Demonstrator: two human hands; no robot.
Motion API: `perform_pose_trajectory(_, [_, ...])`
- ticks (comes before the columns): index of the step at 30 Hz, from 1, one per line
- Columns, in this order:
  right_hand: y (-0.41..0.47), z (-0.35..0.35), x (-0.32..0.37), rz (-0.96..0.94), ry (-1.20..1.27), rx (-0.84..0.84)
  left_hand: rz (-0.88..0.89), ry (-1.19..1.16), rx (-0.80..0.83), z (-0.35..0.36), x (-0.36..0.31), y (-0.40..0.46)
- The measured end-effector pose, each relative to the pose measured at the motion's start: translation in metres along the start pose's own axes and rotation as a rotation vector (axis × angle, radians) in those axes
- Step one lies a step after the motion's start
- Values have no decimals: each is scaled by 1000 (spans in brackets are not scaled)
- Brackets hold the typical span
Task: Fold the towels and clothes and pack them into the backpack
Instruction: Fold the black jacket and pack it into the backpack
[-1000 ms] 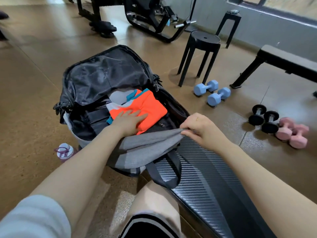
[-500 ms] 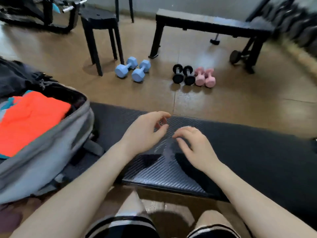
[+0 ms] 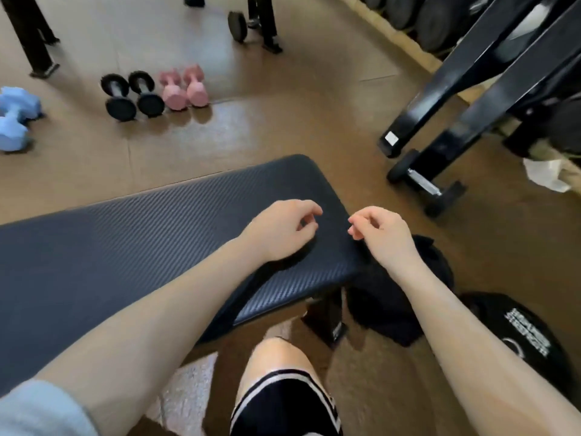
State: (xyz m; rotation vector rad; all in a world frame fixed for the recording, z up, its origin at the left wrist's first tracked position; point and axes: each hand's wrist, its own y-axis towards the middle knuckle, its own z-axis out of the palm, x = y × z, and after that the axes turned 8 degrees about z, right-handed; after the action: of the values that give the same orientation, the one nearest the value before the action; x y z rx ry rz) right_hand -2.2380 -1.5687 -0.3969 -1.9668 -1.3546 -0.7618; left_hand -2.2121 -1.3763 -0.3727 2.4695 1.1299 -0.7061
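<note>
My left hand [image 3: 283, 229] hovers over the right end of the black padded bench [image 3: 141, 247], fingers loosely curled and holding nothing. My right hand [image 3: 382, 236] hangs just past the bench's end, also loosely curled and empty. Below it on the floor lies a dark crumpled garment [image 3: 386, 303]. Another black piece of clothing with white print [image 3: 528, 338] lies at the lower right. The backpack is out of view.
Black dumbbells [image 3: 132, 96], pink dumbbells [image 3: 184, 88] and a blue dumbbell [image 3: 14, 118] lie on the brown floor beyond the bench. A black weight rack frame [image 3: 471, 89] stands at the right, with a dumbbell [image 3: 424, 184] at its foot. White crumpled paper [image 3: 547, 174] lies far right.
My view has swung right, away from the backpack, which has left the frame. Both hands let go of the backpack and moved right along the bench to its end, empty.
</note>
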Motion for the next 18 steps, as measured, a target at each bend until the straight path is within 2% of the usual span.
perform_pose_trajectory(4, [51, -24, -107, 347, 85, -140, 43, 80, 68, 35, -20, 60])
perform_pose_trajectory(6, [63, -15, -161, 455, -12, -93, 114, 209, 97, 48, -22, 83])
perform_pose_trajectory(8, [70, 3, -209, 466, -169, 23, 228, 374, 115, 57, -24, 104])
perform_pose_trajectory(10, [76, 21, -242, 459, -306, 166, 276, 425, 119, 66, -29, 124])
perform_pose_trajectory(14, [90, 53, -283, 593, -399, 500, 174, 381, 207, 86, -33, 155])
perform_pose_trajectory(16, [87, 64, -291, 570, -563, 557, 160, 414, 270, 88, -27, 160])
perform_pose_trajectory(18, [90, 83, -313, 425, -806, 503, 68, 424, 308, 98, -14, 166])
